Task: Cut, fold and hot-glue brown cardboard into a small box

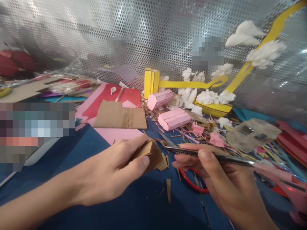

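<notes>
Red paper, w/ pink below it, pokes out behind the flat cardboard sheet, my ref for everything here. Nearer me than that sheet, L hand: forearm in from the left, slanting up & right, wrist fairly straight, back of hand mostly up. Thumb's on the near side, fingers curl over the far side; I've got a narrow pinch on a folded cardboard piece, which sits in front of the sheet's R end. Just right of & behind the sheet: yellow box, then two pink prisms. In front & right of the sheet, R hand comes up from lower right, palm partly turned up, thumb on top, fingers beneath, closed around a slim cutter. Cutter's tip points left, v. near the folded piece; can't tell if touching. Red scissor handle lies below those fingers. Well right of the sheet: clear plastic shape.
</notes>
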### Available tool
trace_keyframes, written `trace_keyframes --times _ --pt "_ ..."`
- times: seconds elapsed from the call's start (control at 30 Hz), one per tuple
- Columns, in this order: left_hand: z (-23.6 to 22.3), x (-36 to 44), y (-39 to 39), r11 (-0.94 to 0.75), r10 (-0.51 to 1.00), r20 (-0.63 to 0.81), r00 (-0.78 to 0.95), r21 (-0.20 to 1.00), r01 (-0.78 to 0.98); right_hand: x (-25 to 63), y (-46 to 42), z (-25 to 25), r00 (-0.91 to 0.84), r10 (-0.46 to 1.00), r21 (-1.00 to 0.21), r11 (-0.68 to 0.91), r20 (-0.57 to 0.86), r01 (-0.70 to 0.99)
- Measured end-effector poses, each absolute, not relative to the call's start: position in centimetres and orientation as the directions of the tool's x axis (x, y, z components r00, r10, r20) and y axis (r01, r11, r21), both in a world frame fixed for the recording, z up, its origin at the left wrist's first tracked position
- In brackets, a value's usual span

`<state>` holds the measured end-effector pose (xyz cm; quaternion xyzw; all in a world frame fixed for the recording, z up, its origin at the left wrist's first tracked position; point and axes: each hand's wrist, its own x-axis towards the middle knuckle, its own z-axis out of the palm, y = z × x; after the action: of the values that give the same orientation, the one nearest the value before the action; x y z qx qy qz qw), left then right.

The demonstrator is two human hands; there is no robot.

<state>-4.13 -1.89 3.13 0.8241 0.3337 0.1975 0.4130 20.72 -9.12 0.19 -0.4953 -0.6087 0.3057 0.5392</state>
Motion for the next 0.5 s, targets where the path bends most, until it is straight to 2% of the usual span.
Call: trace_keyframes --times 0.07,0.17,0.33,0.5 --pt "3.3 -4.3 -1.8 -0.433 0.701 0.020 0.713 0.806 0.403 20.8 -9.1 0.1 0.090 0.930 -0.908 0.323 0.357 0.266" --pt "3.4 -4.4 -1.8 -0.451 0.677 -0.007 0.736 0.786 0.423 20.7 -9.3 0.3 0.105 0.905 -0.864 0.352 0.412 0.359" --pt "2.9 -4.1 -1.9 -0.556 0.637 0.063 0.769 0.727 0.402 20.3 -9.7 0.4 0.114 0.854 -0.766 0.388 0.508 0.513" --pt "2.3 -3.9 -1.8 -0.570 0.615 0.125 0.779 0.753 0.330 20.2 -9.5 0.3 0.104 0.862 -0.796 0.404 0.496 0.451"
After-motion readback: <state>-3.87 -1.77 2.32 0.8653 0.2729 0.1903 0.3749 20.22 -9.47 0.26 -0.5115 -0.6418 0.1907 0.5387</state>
